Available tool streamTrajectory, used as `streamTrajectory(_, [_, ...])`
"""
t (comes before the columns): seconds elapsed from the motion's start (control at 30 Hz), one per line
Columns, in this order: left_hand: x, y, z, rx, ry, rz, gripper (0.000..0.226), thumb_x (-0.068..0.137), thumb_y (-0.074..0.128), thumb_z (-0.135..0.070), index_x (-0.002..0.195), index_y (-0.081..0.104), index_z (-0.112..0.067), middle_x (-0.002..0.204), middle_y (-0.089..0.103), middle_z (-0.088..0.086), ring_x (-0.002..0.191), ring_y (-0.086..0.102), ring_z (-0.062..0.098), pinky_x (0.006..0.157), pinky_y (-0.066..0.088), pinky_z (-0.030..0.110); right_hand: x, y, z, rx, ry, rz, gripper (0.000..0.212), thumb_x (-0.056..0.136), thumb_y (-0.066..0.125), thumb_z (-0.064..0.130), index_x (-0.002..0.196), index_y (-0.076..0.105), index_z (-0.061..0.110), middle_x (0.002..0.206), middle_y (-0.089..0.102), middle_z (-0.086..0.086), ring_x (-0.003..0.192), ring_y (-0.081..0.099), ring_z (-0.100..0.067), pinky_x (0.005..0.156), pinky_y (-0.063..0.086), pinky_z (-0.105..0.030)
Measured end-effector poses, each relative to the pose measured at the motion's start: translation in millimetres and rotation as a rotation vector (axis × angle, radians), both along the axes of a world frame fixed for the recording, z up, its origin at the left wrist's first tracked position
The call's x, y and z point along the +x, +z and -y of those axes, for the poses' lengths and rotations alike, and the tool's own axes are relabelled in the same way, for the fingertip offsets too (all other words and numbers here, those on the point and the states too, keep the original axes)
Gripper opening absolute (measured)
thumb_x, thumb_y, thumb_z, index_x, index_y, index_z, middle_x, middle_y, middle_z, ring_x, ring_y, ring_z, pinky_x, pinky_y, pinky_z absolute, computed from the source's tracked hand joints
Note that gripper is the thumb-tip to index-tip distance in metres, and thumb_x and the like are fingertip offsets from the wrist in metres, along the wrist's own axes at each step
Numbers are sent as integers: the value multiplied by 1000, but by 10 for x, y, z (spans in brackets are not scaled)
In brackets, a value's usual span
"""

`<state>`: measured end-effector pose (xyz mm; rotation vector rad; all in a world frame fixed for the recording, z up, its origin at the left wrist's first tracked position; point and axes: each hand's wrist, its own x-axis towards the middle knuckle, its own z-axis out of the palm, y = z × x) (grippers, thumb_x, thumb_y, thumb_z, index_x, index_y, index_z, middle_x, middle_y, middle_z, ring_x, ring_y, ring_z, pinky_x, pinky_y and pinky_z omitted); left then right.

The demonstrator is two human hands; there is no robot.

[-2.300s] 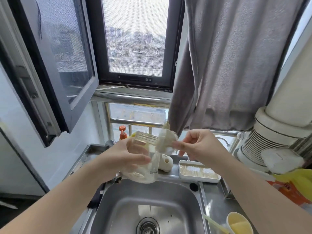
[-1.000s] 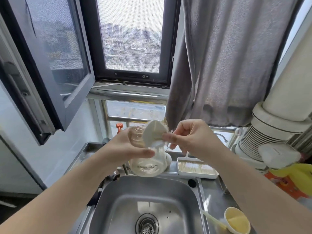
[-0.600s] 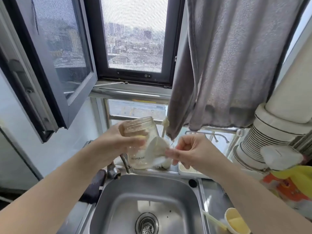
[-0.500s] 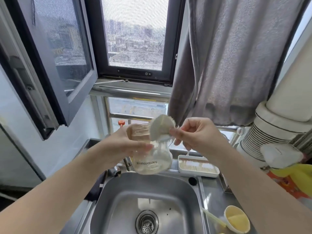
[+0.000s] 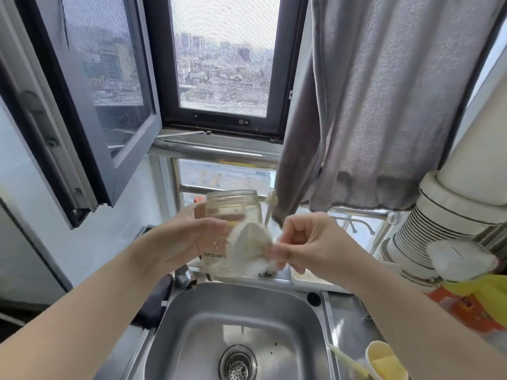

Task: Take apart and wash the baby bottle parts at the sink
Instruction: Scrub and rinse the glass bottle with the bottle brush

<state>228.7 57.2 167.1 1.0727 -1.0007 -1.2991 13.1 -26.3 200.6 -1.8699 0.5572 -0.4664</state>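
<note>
- Clear glass baby bottle [image 5: 230, 215] is standing upright above the sink [image 5: 192, 311], mouth open; your left hand [image 5: 178, 239] is wrapping its fingers round the side.
- White brush head [image 5: 248, 252] is pressing against the bottle's lower right side.
- Your right hand [image 5: 307, 242] is pinching the brush with curled fingers.
- Yellow cup [image 5: 385, 362] is sitting on the counter.

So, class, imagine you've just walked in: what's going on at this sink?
A person stands at a steel sink under a window, washing a baby bottle. The left hand grips the clear bottle, mouth up and lid off, above the basin. The right hand pinches a pale scrubbing brush against the bottle's outside wall. No water is visibly running. A yellow cup sits on the counter to the right.
</note>
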Motion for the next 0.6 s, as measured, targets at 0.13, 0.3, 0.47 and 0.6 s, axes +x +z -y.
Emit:
streamTrajectory(0.13, [4, -17, -53, 4, -43, 46, 97, 31, 98, -35, 115, 61, -6, 113, 68, 19, 96, 69, 31, 79, 57, 37, -79, 7, 152, 47, -122, 21, 33, 56, 80, 42, 55, 58, 17, 59, 67, -11, 43, 42, -16, 44, 32, -22])
streamTrajectory(0.3, [-25, -3, 54, -13, -38, 77, 79, 44, 89, -24, 112, 59, 2, 104, 62, 27, 89, 62, 33, 72, 55, 36, 89, 39, 68, 40, 0, 84, 28, 58, 79, 40, 53, 58, 21, 59, 68, -8, 42, 45, -14, 41, 33, -21])
streamTrajectory(0.47, [38, -13, 18, -31, -2, 39, 102, 43, 94, -37, 127, 51, 0, 123, 63, 19, 105, 65, 35, 80, 56, 41, -66, -40, 114, 41, -95, 44, 33, 60, 78, 35, 59, 56, 10, 58, 66, -9, 42, 45, -13, 42, 31, -20])
streamTrajectory(0.6, [-73, -46, 60, 13, -38, -64, 98, 47, 91, -41, 130, 53, -5, 129, 58, 18, 115, 59, 33, 92, 50, 51, 23, 60, 191, 88, -162, 159, 37, 54, 79, 46, 56, 57, 16, 60, 67, -10, 43, 42, -16, 42, 31, -22])
